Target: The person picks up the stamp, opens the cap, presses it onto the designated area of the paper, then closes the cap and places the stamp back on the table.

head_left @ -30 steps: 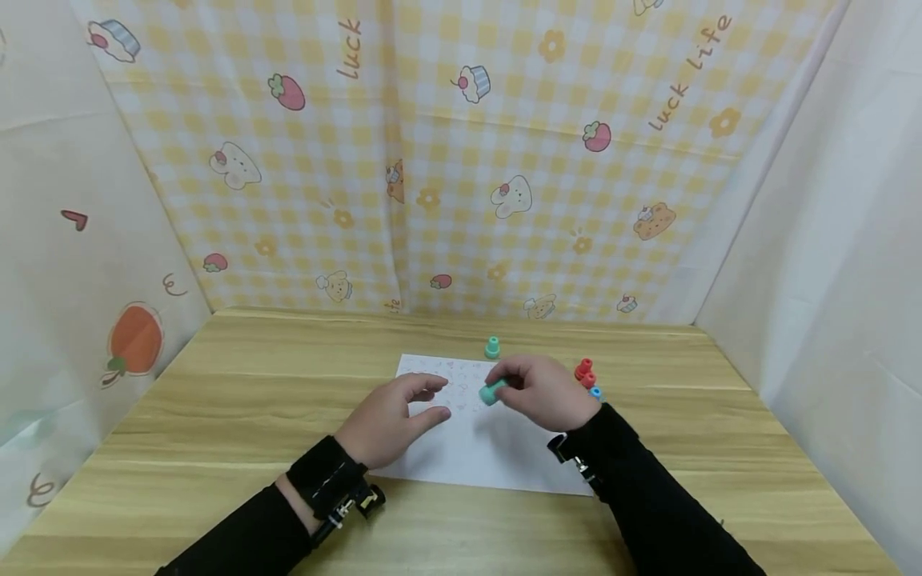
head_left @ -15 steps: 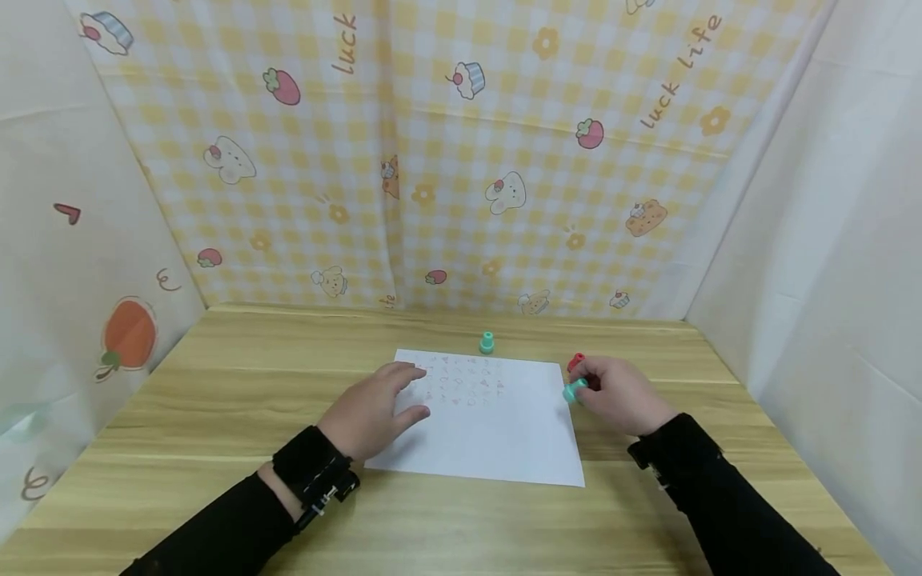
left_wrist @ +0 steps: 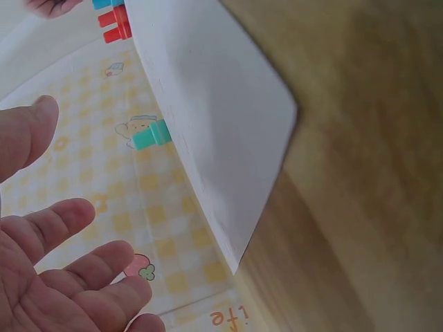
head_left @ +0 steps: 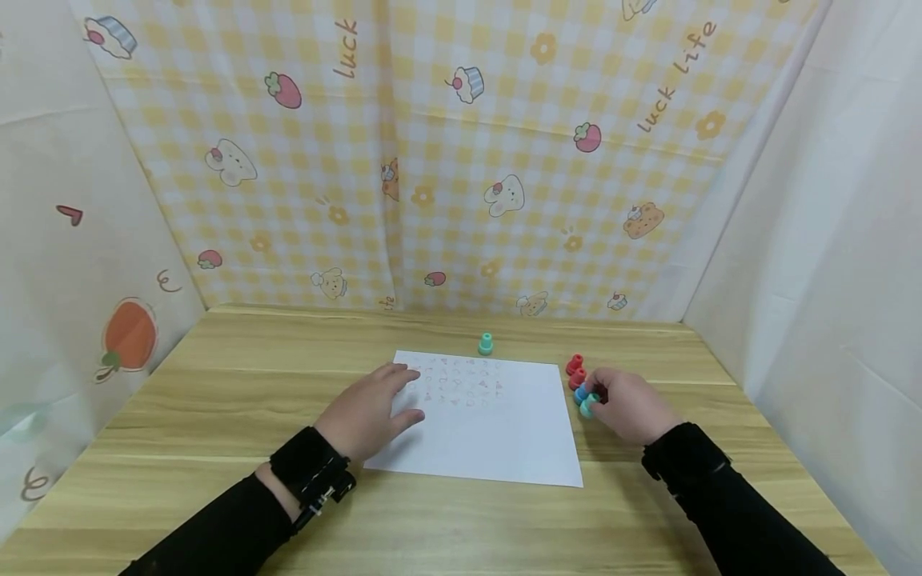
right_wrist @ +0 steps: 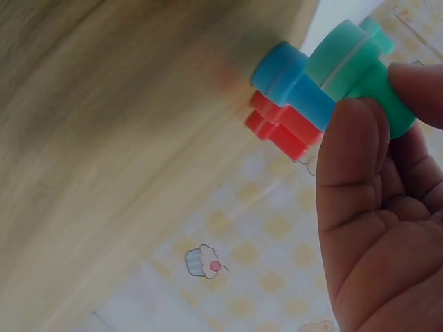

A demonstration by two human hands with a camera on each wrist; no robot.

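Note:
My right hand pinches a green toy stamp between thumb and fingers, just past the paper's right edge. Right beside it stand a blue stamp and two red stamps, forming a short row. In the right wrist view the green stamp looks tilted, its wide end away from the palm. My left hand is spread over the left edge of the white paper, its fingers apart and holding nothing. Rows of small faint prints mark the paper's upper part.
Another green stamp stands upright behind the paper's back edge. Everything lies on a wood-grain table. A yellow checked cloth hangs at the back, and pale cloths close off both sides.
My right hand has carried the green stamp from above the paper rightward to the row of stamps, lowering it beside the blue one. The left hand has shifted slightly left.

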